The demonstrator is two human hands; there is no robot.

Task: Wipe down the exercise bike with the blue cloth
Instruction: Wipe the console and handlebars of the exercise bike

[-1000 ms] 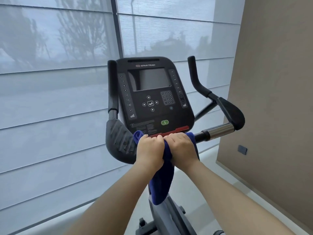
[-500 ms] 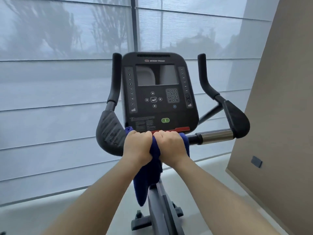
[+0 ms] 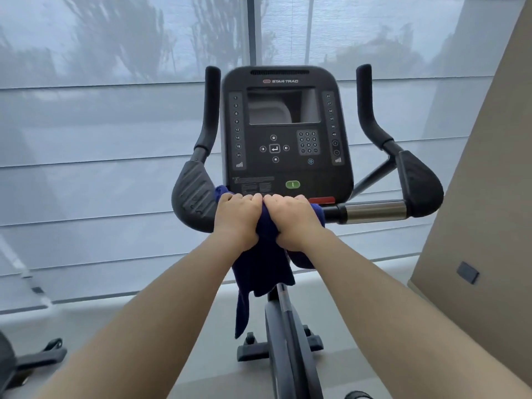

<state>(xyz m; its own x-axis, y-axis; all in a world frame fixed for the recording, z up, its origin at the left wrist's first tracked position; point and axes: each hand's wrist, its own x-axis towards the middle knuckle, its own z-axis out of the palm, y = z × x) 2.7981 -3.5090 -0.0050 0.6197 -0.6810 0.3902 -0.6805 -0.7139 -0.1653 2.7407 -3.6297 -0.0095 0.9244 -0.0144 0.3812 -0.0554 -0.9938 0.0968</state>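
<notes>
The exercise bike fills the middle of the head view, its black console (image 3: 285, 133) upright between two black handlebar horns. The blue cloth (image 3: 263, 272) is draped over the handlebar crossbar just below the console, its loose end hanging down over the bike's post. My left hand (image 3: 237, 218) and my right hand (image 3: 290, 220) sit side by side, knuckles touching, both closed over the cloth and the bar beneath it. The chrome section of the bar (image 3: 374, 211) shows bare to the right of my hands.
A beige wall (image 3: 483, 197) with a dark socket plate stands close on the right. Window blinds (image 3: 100, 168) run behind the bike. Part of another machine's base (image 3: 31, 358) shows at the bottom left. The bike's frame and front foot (image 3: 285, 347) lie below the cloth.
The view has shifted so the bike sits more centred and square-on. Both hands stay clamped on the cloth at the bar's middle, and more of the cloth hangs in view.
</notes>
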